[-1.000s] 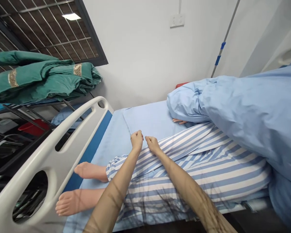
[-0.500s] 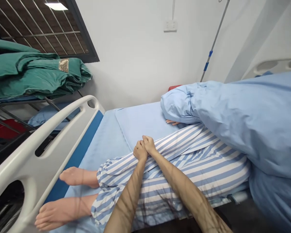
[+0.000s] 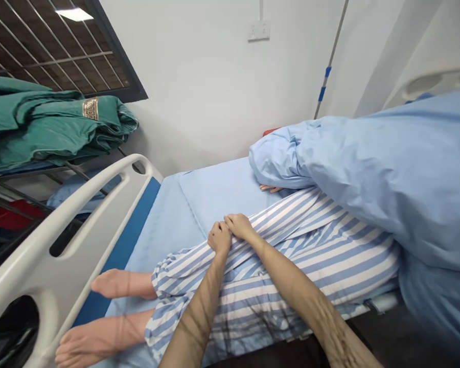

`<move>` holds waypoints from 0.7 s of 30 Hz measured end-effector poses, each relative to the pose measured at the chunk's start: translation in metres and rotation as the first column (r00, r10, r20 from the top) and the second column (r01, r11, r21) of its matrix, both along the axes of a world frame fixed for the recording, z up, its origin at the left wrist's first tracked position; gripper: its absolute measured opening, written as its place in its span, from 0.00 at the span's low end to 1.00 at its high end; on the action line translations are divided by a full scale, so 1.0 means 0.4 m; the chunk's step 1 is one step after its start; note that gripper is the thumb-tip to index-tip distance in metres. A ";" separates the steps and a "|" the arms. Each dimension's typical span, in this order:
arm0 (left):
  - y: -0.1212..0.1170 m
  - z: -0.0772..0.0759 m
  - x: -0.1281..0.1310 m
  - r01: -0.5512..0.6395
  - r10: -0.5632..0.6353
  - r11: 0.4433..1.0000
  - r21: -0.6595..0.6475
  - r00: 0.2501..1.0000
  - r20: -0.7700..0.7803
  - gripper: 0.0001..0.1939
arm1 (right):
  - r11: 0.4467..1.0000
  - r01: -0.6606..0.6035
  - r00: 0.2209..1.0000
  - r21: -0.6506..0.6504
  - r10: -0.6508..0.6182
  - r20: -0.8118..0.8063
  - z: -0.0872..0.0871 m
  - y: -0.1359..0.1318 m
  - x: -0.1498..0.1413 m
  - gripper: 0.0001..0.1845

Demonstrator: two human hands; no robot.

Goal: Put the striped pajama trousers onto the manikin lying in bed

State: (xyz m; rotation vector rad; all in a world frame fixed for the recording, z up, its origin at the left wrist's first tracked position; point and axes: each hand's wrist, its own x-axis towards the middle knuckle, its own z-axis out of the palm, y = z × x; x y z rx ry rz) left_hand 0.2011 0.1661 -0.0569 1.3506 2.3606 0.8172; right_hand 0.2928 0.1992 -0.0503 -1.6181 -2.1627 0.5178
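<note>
From your head camera, your left hand [image 3: 219, 238] and right hand [image 3: 240, 227] sit close together, just beside each other, on the striped trousers [image 3: 291, 271] of a figure lying on the bed. The blue-and-white cloth covers the legs, and both hands rest at about mid-thigh. Your right hand's fingers are pressed together and curl over a fold of the cloth. Your left hand's fingers curl inward on the fabric, but you can't tell whether they pinch it.

The figure's bare feet [image 3: 115, 284] lie to the near left, on a blue sheet [image 3: 168, 230], beside a white bed rail [image 3: 61, 240]. To the right, a blue duvet [image 3: 387, 179] covers the upper body, with a small hand [image 3: 270, 188] showing at its edge. Folded green cloth [image 3: 42, 128] sits on a rack at far left, below a window grille [image 3: 49, 46].
</note>
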 end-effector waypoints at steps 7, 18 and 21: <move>0.010 -0.014 -0.012 0.021 -0.039 0.992 0.122 0.988 0.148 0.20 | 1.000 0.022 0.970 -0.013 -0.024 -0.240 -0.033 0.023 0.002 0.23; 0.100 0.131 0.081 0.007 -0.191 0.932 0.364 0.859 0.475 0.20 | 0.996 0.038 0.632 -0.076 -0.083 -0.771 -0.047 0.058 0.012 0.25; 0.096 0.084 0.109 -0.011 -0.075 0.966 0.257 0.943 0.324 0.20 | 0.987 0.105 0.519 -0.119 -0.157 -0.840 -0.049 0.067 0.014 0.24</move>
